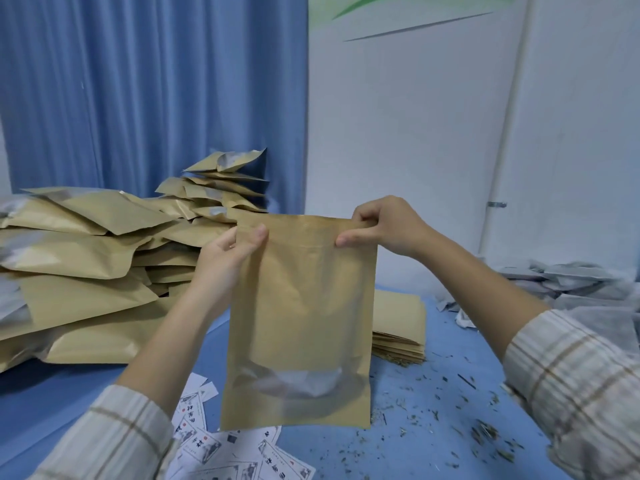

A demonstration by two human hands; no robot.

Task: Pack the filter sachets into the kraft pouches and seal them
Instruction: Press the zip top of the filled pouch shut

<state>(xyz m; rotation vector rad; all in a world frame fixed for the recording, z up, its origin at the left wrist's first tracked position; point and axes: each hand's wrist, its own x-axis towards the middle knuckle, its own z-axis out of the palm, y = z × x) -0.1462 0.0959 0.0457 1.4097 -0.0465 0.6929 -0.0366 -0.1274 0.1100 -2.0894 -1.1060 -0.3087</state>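
I hold one kraft pouch [304, 306] upright above the blue table. Through its clear lower window a white filter sachet [311, 381] shows. My left hand [228, 258] pinches the pouch's top left corner, thumb on the front. At the top right corner my right hand [384, 226] pinches the top strip between thumb and fingers. Whether the top is closed I cannot tell. A heap of loose grey-white filter sachets [568, 285] lies at the right.
A big pile of filled kraft pouches [90, 265] covers the left and back of the blue table [433, 427]. A flat stack of empty pouches [398, 327] sits behind the held one. Printed cards [221, 445] lie near me. Dried herb crumbs [485, 431] are scattered at the right.
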